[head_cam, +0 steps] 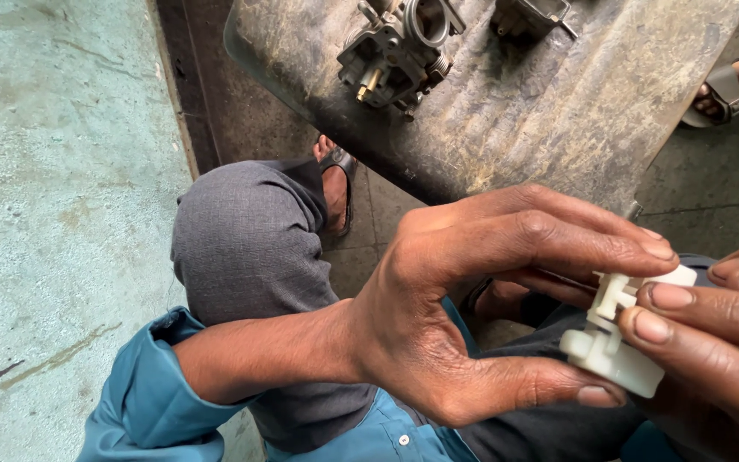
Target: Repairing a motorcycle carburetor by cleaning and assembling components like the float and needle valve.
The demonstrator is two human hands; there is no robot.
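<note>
While you sit low beside a worn bench (pixel 558 111), your left hand (pixel 464 325) and right hand (pixel 712 342) meet on one small white plastic part (pixel 613 338), held in the air above your lap, well clear of the bench's near edge. Your left grip pinches it between thumb below and forefinger above; your right fingers close on its other side, so both hands clasp the same piece.

By the look of it, the work is mid-course: one carburettor body (pixel 395 51) lies stripped on the bench near its far edge, with one second metal piece (pixel 528 17) just beside it at the top of the frame, and the white part is not fitted to either. Count one white part, two metal pieces and two hands at work. A sandalled foot (pixel 733 90) shows beyond the bench's right edge; whose it is cannot be told.
</note>
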